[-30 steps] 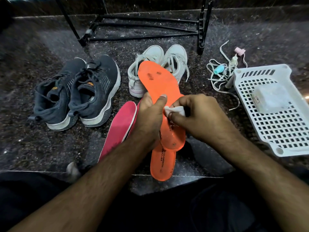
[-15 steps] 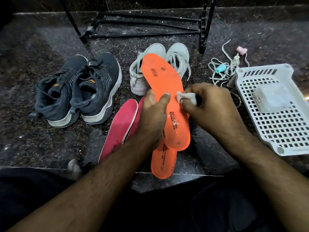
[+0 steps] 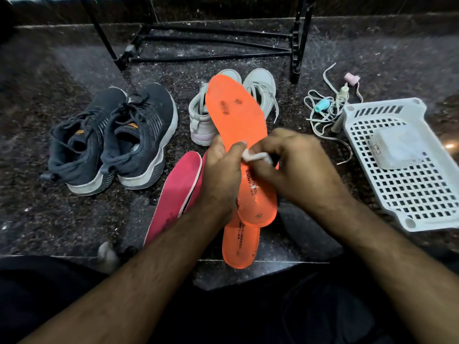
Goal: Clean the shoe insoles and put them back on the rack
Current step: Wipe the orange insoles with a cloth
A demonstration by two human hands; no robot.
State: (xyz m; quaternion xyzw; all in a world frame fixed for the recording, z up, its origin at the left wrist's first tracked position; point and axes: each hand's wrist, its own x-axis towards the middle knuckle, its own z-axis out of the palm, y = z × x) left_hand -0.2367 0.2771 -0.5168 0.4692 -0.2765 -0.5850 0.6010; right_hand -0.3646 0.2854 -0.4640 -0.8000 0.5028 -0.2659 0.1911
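Observation:
My left hand grips an orange insole at its middle, toe end pointing away from me, with dark spots near the toe. My right hand pinches a small white wipe against the insole's middle. A second orange insole lies on the floor under it. Pink insoles lie to the left, partly behind my left forearm. The black metal rack stands at the back.
A pair of dark grey sneakers stands at the left and a pair of white sneakers behind the held insole. At the right is a white plastic basket with a white pack inside, beside loose laces and small bottles.
My right hand with the wipe has moved left and slightly down across the insole, back toward my left thumb. The insole stays held in much the same pose.

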